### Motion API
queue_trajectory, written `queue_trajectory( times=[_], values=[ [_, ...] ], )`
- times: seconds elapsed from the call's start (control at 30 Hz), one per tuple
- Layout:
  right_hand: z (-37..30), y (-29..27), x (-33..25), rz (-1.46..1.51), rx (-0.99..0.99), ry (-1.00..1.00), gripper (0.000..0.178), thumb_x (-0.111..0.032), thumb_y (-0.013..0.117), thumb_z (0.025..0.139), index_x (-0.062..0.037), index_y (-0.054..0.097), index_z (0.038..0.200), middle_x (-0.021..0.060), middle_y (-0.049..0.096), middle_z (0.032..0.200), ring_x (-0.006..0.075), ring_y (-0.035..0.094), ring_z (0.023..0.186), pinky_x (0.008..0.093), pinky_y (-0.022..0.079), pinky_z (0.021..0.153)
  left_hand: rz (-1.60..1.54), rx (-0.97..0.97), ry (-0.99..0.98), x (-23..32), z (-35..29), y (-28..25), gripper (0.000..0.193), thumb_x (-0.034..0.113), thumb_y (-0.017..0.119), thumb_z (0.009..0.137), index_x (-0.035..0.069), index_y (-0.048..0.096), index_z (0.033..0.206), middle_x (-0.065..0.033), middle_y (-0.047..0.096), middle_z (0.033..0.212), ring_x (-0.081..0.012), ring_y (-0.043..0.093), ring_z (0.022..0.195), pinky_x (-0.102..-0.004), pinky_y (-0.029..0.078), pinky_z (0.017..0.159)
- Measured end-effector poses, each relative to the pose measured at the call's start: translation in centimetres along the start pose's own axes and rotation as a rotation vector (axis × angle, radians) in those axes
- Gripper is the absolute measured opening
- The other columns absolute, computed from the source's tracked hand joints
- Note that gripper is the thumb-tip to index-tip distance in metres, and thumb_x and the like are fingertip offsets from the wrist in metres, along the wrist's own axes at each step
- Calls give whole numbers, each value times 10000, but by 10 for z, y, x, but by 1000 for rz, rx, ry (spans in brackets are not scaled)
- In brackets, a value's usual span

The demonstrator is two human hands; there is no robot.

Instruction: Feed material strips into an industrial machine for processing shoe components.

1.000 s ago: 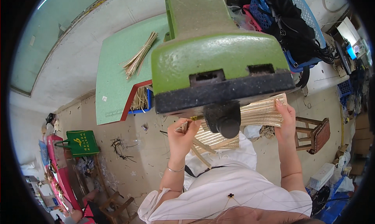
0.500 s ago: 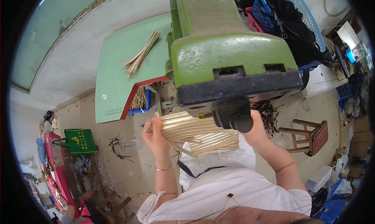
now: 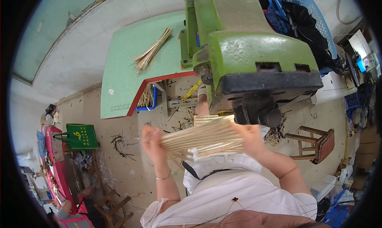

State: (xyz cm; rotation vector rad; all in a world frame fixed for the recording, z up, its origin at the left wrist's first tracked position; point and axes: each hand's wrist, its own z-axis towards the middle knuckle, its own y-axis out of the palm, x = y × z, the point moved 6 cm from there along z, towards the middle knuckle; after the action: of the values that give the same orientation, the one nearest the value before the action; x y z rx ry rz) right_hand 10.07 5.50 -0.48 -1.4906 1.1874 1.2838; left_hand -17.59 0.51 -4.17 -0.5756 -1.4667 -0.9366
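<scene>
I hold a flat bundle of thin pale sticks (image 3: 203, 136) sideways in front of my chest, just below the green machine (image 3: 254, 57). My left hand (image 3: 153, 142) grips the bundle's left end; it is blurred. At the right end my right hand (image 3: 252, 138) is closed on the sticks, under the machine's black head (image 3: 258, 112). A tied bundle of sticks (image 3: 153, 51) lies on the green table top (image 3: 127, 81).
A blue crate with sticks (image 3: 148, 98) sits under the table. A wooden stool (image 3: 316, 142) stands at the right, a green bag (image 3: 81, 136) at the left. A blue basket (image 3: 296, 13) with dark cloth sits behind the machine. Scraps litter the floor.
Both hands and the stick bundle have shifted left and lower, out from under the machine's head. The view has swung, so the machine sits further right.
</scene>
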Motion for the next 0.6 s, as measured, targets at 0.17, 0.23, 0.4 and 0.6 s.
queue_trajectory(
  times=[0.17,0.23,0.4,0.6],
  values=[
    [-10,-111,-20,267,419,68,227,-196,585,830,19,607,898,43,624,817,85,572,711,234,439,666,-35,-389,-290,0,-33,100,145,56,612,803,-25,614,924,20,542,749,-24,456,678,-148,344,556],
    [-15,-131,-25,269,382,82,227,-193,578,832,15,599,921,48,624,836,90,580,733,238,443,689,14,-481,-246,1,-38,120,125,44,625,803,-33,634,902,32,552,728,-8,446,653,-147,339,546],
    [-19,-153,-27,287,461,53,218,-180,560,834,11,592,935,53,614,862,94,577,764,232,438,697,20,-440,-262,2,-37,147,80,33,614,805,-42,637,819,56,529,674,-4,411,603,-155,319,519],
    [-13,-148,-27,317,425,25,205,-187,559,840,4,594,908,50,616,845,90,575,755,233,436,695,8,-359,-260,7,-34,143,53,4,601,798,-34,622,768,73,481,651,2,366,586,-158,264,487]
  ],
)
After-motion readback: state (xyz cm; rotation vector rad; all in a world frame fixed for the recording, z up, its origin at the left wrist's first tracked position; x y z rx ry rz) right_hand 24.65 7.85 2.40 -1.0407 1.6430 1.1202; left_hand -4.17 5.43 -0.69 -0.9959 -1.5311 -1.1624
